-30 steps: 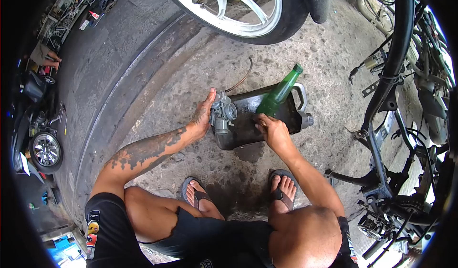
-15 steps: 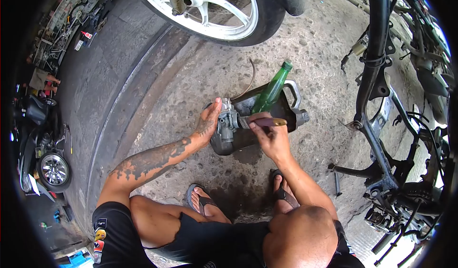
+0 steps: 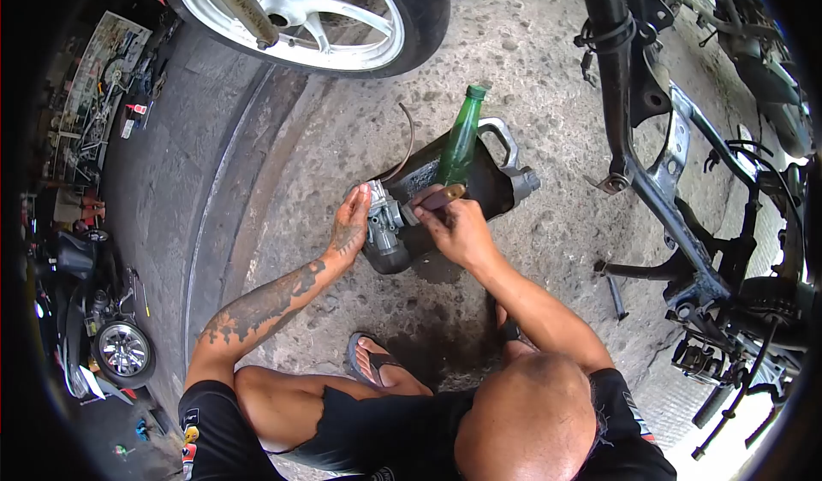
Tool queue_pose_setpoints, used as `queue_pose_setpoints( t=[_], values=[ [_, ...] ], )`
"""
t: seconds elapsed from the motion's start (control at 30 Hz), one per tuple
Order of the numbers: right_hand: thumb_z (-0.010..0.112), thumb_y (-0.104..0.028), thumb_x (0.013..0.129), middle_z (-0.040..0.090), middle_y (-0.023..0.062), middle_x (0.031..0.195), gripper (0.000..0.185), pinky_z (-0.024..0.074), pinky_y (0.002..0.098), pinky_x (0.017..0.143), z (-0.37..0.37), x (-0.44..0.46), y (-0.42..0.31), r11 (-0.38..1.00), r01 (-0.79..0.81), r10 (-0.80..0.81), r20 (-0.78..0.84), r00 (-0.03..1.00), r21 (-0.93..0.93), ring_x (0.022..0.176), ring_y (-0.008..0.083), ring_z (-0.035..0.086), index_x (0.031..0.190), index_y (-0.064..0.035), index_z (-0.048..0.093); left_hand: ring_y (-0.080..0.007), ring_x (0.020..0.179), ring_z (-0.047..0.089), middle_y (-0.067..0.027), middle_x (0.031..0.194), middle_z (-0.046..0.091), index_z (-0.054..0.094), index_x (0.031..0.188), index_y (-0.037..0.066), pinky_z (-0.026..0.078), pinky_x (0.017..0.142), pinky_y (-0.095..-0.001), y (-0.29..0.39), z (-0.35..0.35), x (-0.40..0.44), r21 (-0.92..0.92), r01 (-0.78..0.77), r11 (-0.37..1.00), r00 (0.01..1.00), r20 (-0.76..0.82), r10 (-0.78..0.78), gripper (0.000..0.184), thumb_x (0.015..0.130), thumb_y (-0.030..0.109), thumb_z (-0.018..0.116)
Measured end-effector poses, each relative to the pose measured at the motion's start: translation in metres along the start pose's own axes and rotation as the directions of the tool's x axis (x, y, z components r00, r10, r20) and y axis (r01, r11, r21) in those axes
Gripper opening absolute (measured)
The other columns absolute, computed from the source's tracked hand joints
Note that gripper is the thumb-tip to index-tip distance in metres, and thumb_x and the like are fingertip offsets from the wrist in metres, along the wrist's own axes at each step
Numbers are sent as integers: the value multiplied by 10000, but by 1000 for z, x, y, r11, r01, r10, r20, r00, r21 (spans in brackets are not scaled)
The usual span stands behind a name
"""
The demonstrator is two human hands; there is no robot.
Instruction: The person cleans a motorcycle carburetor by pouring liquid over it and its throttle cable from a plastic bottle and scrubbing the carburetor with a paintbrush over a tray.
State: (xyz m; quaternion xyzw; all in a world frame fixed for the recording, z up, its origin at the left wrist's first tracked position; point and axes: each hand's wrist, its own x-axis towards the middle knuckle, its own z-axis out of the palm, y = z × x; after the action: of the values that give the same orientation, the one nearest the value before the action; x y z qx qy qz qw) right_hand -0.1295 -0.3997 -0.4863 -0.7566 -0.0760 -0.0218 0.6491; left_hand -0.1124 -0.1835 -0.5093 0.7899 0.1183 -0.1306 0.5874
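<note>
Head cam: carb in L grip; brush in R grip.

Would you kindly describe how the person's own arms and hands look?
The left hand and right hand are ungloved. The left forearm bears an irregular tattoo; the right forearm shows none. The short black left sleeve carries yellow and red prints; the black right sleeve has small red and white markings.
</note>
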Motion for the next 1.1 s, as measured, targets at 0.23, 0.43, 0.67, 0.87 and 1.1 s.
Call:
queue_pose_setpoints(
  t=[0.23, 0.43, 0.67, 0.87, 1.1],
  values=[
    [624, -50, 813, 625, 174, 731, 94, 488, 342, 600, -6, 0, 2, 988, -36, 41, -32, 999, 147, 635, 308, 620, 884, 5, 601, -160, 1175, 451, -71, 1271, 510, 478, 1286, 3, 316, 997, -280, -11, -16, 11, 48, 82, 996, 994, 65, -85, 591, 935, 478, 465],
    [632, -37, 802, 626, 124, 817, 84, 475, 329, 605, -12, 6, 3, 997, 51, -52, -25, 998, -50, 643, 279, 608, 876, -2, 613, -219, 1292, 348, -104, 1369, 434, 379, 1376, 40, 232, 1069, -328, -7, -14, 22, -152, 358, 921, 934, 52, -354, 758, 880, 608, 452],
    [619, -4, 790, 625, 164, 738, 89, 493, 352, 588, -13, 10, 23, 994, 103, -106, -100, 989, -33, 651, 331, 631, 877, 7, 603, -71, 823, 566, 9, 957, 597, 527, 1168, 144, 466, 629, -252, 32, -9, 16, -147, 439, 887, 894, 173, -413, 645, 851, 691, 393],
    [621, -18, 800, 642, 155, 835, 84, 498, 341, 621, -6, 4, -2, 976, 213, -211, -45, 976, 43, 709, 311, 643, 879, 10, 613, -124, 917, 563, -19, 1007, 599, 531, 1158, 118, 459, 760, -359, 35, -4, 21, -72, 456, 887, 889, 87, -449, 727, 807, 742, 403],
    [614, -31, 812, 644, 155, 787, 54, 508, 345, 618, -7, -1, -13, 959, 220, -201, -119, 972, 176, 708, 320, 649, 850, 6, 602, -188, 1168, 446, -75, 1319, 461, 432, 1330, 68, 346, 963, -399, 43, -9, 11, -57, 444, 894, 891, 135, -434, 857, 793, 736, 447]
  ],
)
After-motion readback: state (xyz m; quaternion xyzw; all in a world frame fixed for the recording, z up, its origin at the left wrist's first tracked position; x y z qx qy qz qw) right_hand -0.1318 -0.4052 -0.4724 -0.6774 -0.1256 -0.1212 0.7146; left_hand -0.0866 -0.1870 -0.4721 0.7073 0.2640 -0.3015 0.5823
